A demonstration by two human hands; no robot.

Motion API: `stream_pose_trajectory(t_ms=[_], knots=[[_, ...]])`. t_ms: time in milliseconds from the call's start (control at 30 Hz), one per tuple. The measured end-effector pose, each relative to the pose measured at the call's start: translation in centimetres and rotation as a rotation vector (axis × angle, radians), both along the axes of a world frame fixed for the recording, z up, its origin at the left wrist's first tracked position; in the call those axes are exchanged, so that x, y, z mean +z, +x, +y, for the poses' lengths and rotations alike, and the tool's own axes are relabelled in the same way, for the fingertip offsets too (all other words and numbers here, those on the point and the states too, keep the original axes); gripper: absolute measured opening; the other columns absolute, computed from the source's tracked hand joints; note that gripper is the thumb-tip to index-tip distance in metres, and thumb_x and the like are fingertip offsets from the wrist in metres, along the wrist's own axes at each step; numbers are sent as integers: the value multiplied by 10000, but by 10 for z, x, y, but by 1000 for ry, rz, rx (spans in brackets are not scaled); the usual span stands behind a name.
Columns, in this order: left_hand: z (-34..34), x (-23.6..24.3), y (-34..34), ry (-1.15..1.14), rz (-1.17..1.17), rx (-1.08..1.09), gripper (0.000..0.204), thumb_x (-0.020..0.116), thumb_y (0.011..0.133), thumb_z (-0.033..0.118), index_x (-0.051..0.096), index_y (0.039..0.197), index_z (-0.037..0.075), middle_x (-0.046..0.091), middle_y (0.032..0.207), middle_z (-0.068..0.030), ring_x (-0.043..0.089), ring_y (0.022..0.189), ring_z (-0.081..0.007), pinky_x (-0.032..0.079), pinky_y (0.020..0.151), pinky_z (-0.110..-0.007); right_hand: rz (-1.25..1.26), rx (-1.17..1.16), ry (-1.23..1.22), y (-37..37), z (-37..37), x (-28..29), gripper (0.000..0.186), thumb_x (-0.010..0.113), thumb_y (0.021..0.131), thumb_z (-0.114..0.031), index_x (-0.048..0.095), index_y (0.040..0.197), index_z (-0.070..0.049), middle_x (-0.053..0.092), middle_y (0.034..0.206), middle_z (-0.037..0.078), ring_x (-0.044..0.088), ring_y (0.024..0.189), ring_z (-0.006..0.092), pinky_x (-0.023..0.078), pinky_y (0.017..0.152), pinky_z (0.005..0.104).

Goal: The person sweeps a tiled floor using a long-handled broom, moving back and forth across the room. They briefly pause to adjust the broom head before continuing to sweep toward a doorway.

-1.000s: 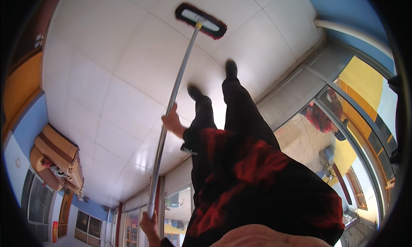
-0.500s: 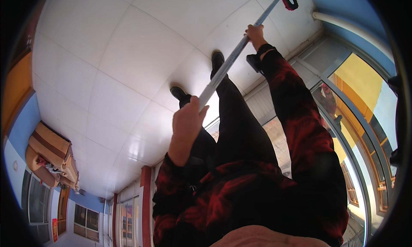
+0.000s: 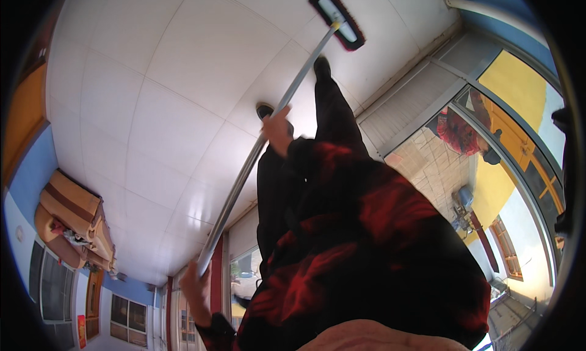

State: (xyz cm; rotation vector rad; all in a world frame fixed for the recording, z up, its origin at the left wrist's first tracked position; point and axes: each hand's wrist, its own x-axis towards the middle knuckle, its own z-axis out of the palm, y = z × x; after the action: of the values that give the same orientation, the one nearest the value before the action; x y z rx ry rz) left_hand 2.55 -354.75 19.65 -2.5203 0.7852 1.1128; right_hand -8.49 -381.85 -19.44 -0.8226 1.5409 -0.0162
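I hold a long-handled mop by its metal pole (image 3: pixel 237 189), which slants from the lower left up to the right. Its oblong head (image 3: pixel 337 20) has a dark reddish fringe and a pale middle plate, and lies on the tiled floor beyond my feet. My right hand (image 3: pixel 278 131) is wrapped round the pole near its middle, in front of my legs. Down at the lower left, my left hand (image 3: pixel 194 290) closes round the pole's upper end; its fingers are a little blurred.
Pale floor tiles (image 3: pixel 177 113) spread ahead and left. A brown sofa (image 3: pixel 70 214) with things on it stands at the far left. Glazed metal-framed panels (image 3: pixel 445 82) run along the right, below a white pipe (image 3: pixel 488 14). A red post (image 3: pixel 217 278) rises behind my left hand.
The mop head has swept left and nearer from the top right. Both hands have shifted left, the left one also down toward my side, and my right arm now crosses my body.
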Motion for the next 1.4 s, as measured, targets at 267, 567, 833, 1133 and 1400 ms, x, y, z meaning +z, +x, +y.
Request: stream_pose_trajectory(t_ms=[267,567,833,1133,1400], knots=[[74,65,-4,200,-170,-46,317,724,677,280,492,759,79,549,599,-142,566,532,-356,446,470,-453,49,122,253,21,84,65,741,582,736,-78,80,1273,21,515,747,188,573,587,289,485,479,391],[-164,-110,-50,-221,107,-92,298,650,780,315,460,785,85,548,656,-94,583,574,-291,470,484,-370,268,-18,-251,-100,-206,-79,388,611,777,-143,349,984,56,557,762,177,584,600,231,483,487,387],[-242,-158,-125,-319,311,-17,240,589,818,262,444,846,72,561,703,-127,582,620,-334,461,527,-428,105,-209,-36,-195,-305,-89,226,501,853,-158,400,942,24,520,669,126,521,478,224,446,409,341],[-81,-95,-87,-113,353,-21,263,669,720,162,441,809,64,558,680,-133,580,653,-353,451,546,-436,371,-230,-172,-195,-64,-68,217,533,813,-132,373,905,-17,456,570,72,458,398,193,394,349,337],[70,-1,-79,-45,232,94,305,738,625,195,494,768,81,564,678,-136,577,656,-349,450,568,-439,89,-358,314,-173,95,7,64,461,780,-2,449,718,-1,457,580,121,501,506,266,464,491,415]])
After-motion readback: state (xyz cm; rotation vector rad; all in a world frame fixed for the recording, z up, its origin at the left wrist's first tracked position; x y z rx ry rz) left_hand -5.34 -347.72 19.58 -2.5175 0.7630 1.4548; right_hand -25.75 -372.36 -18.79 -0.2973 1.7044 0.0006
